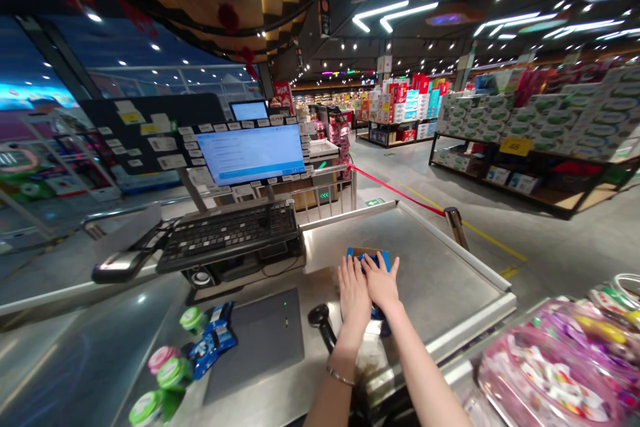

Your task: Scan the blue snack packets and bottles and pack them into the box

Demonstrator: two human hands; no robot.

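My left hand (354,292) and my right hand (381,282) lie side by side, fingers together, on a flat blue package (369,256) with a brown centre. They cover most of it, and its blue edge shows beyond my fingertips and below my right palm. Both rest on a stainless steel checkout counter (435,260). A black handheld barcode scanner (321,323) stands just left of my left wrist, not touched by either hand. A thin bracelet (340,376) circles my left wrist.
A black keyboard (230,235) and a lit monitor (250,153) stand left of the counter. Round gum tubs (174,373), blue packets (213,343) and a dark mat (255,347) lie nearer. A pink-patterned plastic bag (555,367) sits at lower right. A red barrier rope (395,190) runs behind.
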